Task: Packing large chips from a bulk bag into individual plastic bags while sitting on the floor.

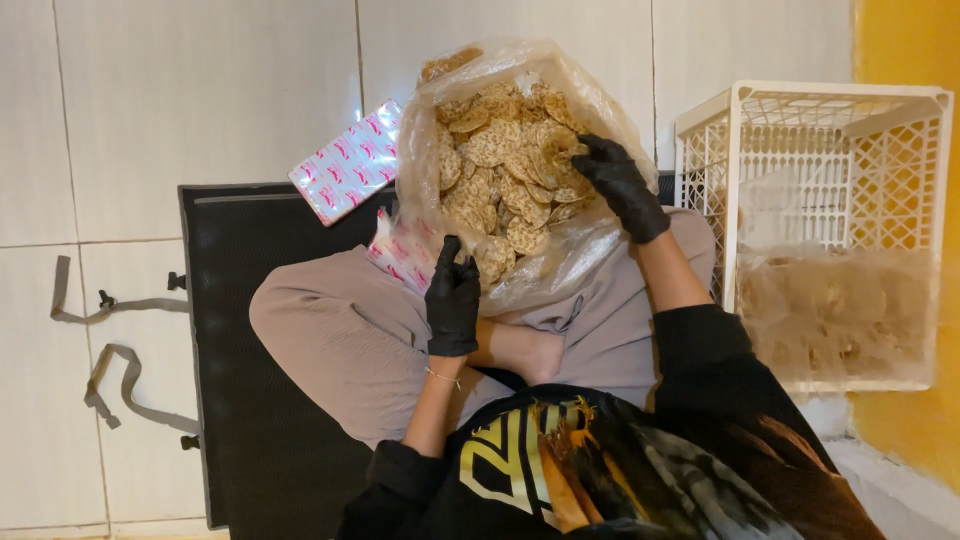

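clear bag [590, 250] of round tan crackers [505, 170], open on lap

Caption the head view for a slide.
Seated cross-legged on a black mat, black-gloved left hand and right hand reach into a clear bag of round crackers.

A large clear plastic bag [520, 170] of tan round crackers is seen propped on a seated person's lap. Two flat white packets with pink print are shown: one [347, 163] on the tiled floor, another [400, 250] tucked beneath the bag.
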